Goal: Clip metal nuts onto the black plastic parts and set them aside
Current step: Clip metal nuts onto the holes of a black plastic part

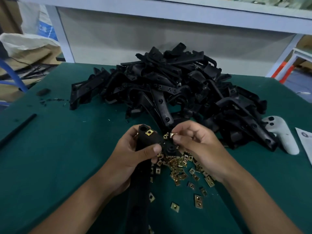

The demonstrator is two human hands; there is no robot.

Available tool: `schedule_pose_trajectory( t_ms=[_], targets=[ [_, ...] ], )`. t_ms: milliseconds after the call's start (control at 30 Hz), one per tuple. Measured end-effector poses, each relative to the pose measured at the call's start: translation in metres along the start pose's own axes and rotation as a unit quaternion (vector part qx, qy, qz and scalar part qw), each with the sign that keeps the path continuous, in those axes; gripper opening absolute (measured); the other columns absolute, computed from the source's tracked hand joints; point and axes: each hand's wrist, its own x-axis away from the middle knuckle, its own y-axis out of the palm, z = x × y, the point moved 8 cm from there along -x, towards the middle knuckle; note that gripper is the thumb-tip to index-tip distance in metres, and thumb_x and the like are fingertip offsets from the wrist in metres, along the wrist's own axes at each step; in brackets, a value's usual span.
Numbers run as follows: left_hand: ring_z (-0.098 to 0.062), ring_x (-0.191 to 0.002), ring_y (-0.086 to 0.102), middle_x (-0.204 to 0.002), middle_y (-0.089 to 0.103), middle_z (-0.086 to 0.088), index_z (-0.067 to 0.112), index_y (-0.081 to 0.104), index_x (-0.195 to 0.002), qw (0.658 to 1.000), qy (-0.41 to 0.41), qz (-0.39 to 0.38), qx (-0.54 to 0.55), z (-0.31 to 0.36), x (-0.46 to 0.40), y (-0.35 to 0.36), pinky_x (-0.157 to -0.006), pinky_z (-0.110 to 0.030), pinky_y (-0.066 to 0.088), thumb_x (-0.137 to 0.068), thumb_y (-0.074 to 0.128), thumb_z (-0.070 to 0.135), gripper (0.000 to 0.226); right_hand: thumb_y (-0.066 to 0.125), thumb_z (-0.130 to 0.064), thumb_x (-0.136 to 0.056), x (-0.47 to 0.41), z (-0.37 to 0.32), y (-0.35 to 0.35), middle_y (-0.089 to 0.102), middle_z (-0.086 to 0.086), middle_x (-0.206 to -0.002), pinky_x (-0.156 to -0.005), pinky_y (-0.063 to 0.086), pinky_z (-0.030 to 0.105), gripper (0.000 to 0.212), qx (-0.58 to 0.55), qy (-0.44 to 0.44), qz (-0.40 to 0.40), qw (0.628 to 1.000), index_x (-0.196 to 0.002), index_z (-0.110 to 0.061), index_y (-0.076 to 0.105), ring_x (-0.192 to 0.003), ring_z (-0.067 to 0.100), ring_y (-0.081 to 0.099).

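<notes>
From the head view, the left hand [135,152] gripped a long black plastic part [148,141], fingers and thumb curled round its upper section, while the rest of the part ran down toward the near edge of the green tabletop [59,157]. One brass-coloured clip nut [149,132] already sat clipped near the part's top end, just beside a round hole. The right hand [199,146] was just to the right of the part, its thumb and forefinger pinching a single metal nut [173,135] close to the part's edge (whether the nut touched the plastic could not be told).

Below and between the two hands lay a scattered heap of loose metal nuts [180,166], spreading toward the near right, with a few stray ones well apart from the heap. Behind the hands rose a large pile of black plastic parts [168,85], filling the middle of the tabletop and reaching down to just beyond the fingertips. At the pile's right edge lay a white controller-shaped object [283,137], partly tucked against the black parts, and a sheet of paper [305,141] lay at the far right. On the left lay a thin black rod [18,129] and a small dark lump [43,92].
</notes>
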Motion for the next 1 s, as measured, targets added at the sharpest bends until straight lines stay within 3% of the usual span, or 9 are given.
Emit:
schedule_pose_trajectory(
  t_ms=[133,233,367,467,667,833,1000],
  targets=[
    [-0.013,-0.069,0.063,-0.082,0.066,-0.003,-0.002,0.051,-0.115,0.999,0.025,-0.009,-0.035,0.004,0.000,0.003,-0.063,-0.022,0.054,-0.070,0.079,0.001,0.054,0.067,-0.027,-0.092,0.001,0.005,0.008,0.064,-0.007,-0.083,-0.076,0.050,0.023,0.012,-0.016,0.007,-0.010,1.000,-0.101,-0.028,0.074,-0.082,0.009,0.060],
    [-0.014,-0.069,0.065,-0.085,0.067,-0.005,0.000,0.050,-0.112,0.999,0.033,-0.013,-0.039,0.006,0.000,0.004,-0.062,-0.023,0.055,-0.069,0.085,-0.005,0.055,0.072,-0.030,-0.086,0.002,0.007,0.012,0.070,-0.002,-0.090,-0.081,0.052,0.032,0.012,-0.048,0.023,-0.025,0.998,-0.098,-0.031,0.073,-0.087,0.013,0.065],
    [-0.018,-0.061,0.062,-0.081,0.066,-0.008,0.003,0.049,-0.106,0.998,0.036,-0.023,-0.036,0.007,-0.001,0.005,-0.059,-0.025,0.055,-0.071,0.083,-0.004,0.049,0.075,-0.021,-0.087,0.004,0.006,0.008,0.068,-0.006,-0.076,-0.059,0.047,0.015,0.006,-0.073,0.028,-0.023,0.997,-0.091,-0.024,0.071,-0.063,0.002,0.059],
    [-0.018,-0.059,0.060,-0.080,0.065,-0.007,0.004,0.049,-0.107,0.998,0.038,-0.028,-0.040,0.008,0.000,0.006,-0.058,-0.025,0.054,-0.071,0.082,0.000,0.049,0.072,-0.024,-0.086,0.005,0.005,0.008,0.070,-0.006,-0.075,-0.061,0.048,0.017,0.010,-0.072,0.024,-0.026,0.997,-0.094,-0.019,0.070,-0.064,0.003,0.060],
    [-0.017,-0.059,0.061,-0.077,0.066,-0.007,0.004,0.048,-0.105,0.998,0.045,-0.031,-0.042,0.008,0.000,0.006,-0.056,-0.026,0.053,-0.070,0.078,-0.005,0.047,0.073,-0.027,-0.085,0.006,0.003,0.005,0.073,-0.002,-0.078,-0.062,0.049,0.018,0.005,-0.022,0.019,-0.017,0.999,-0.089,-0.028,0.076,-0.070,0.006,0.063],
    [-0.019,-0.063,0.061,-0.082,0.066,-0.009,0.011,0.054,-0.102,0.996,0.053,-0.036,-0.063,0.008,0.000,0.005,-0.058,-0.027,0.054,-0.071,0.083,-0.005,0.046,0.073,-0.024,-0.083,0.009,0.002,0.002,0.073,-0.006,-0.076,-0.061,0.048,0.015,0.019,-0.013,0.040,-0.028,0.999,-0.096,-0.010,0.073,-0.069,0.002,0.064],
    [-0.020,-0.069,0.062,-0.086,0.066,-0.007,0.021,0.058,-0.098,0.994,0.061,-0.049,-0.074,0.007,0.001,0.006,-0.062,-0.027,0.055,-0.072,0.087,0.004,0.042,0.070,-0.022,-0.086,0.011,0.003,0.003,0.070,-0.012,-0.069,-0.058,0.045,0.011,0.023,-0.013,0.045,-0.021,0.999,-0.102,-0.006,0.074,-0.062,-0.003,0.060]
  ],
)
